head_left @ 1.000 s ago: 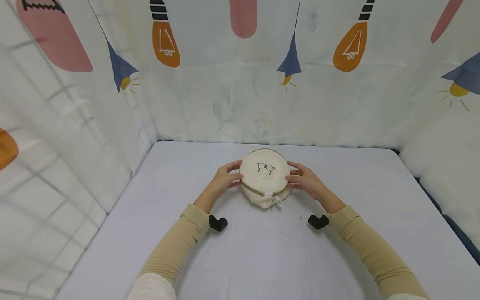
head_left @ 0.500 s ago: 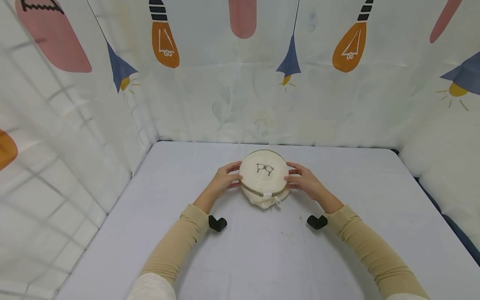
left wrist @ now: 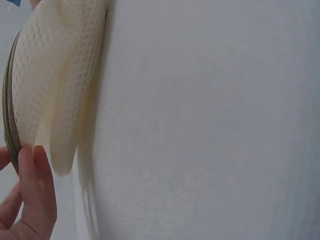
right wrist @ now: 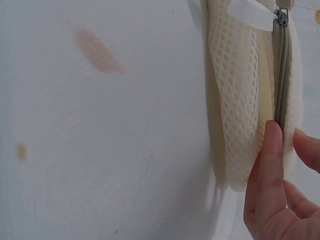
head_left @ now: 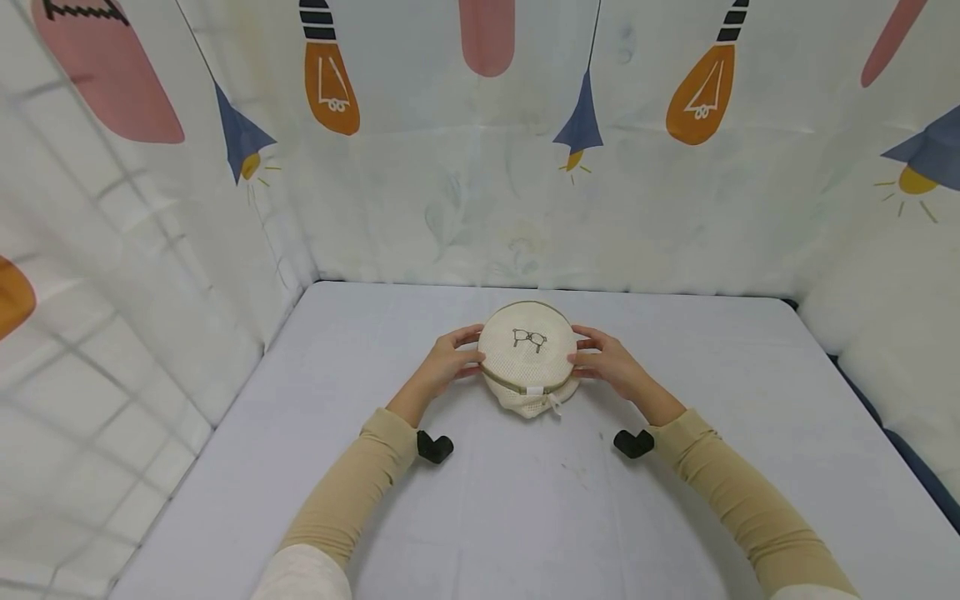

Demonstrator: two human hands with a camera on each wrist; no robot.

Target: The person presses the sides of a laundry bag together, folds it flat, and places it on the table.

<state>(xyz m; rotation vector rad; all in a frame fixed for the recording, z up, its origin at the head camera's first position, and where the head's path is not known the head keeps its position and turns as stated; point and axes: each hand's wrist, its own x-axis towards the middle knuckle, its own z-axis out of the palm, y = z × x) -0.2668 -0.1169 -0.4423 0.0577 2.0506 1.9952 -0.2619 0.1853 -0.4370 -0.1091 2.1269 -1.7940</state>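
A round cream mesh laundry bag (head_left: 525, 364) with a pair of glasses drawn on its top sits at the far middle of the table. My left hand (head_left: 448, 360) pinches its left rim, and my right hand (head_left: 609, 362) pinches the right rim. The left wrist view shows fingertips (left wrist: 26, 152) at the olive zipper (left wrist: 10, 112), beside the sagging mesh side. In the right wrist view, a finger (right wrist: 272, 150) presses just under the zipper while the thumb lies on the top panel. The zipper pull (right wrist: 282, 19) is near a white tab. What is inside the bag is hidden.
A white cloth covers the table (head_left: 525, 517). Printed curtains (head_left: 480, 200) stand behind it and along the left side. Black wrist devices (head_left: 435, 447) sit at both cuffs. Faint stains (right wrist: 97, 50) mark the cloth.
The bag's top has lowered very slightly toward me, with both hands still at its rim. The glasses drawing looks clearer now than in the earliest frame.
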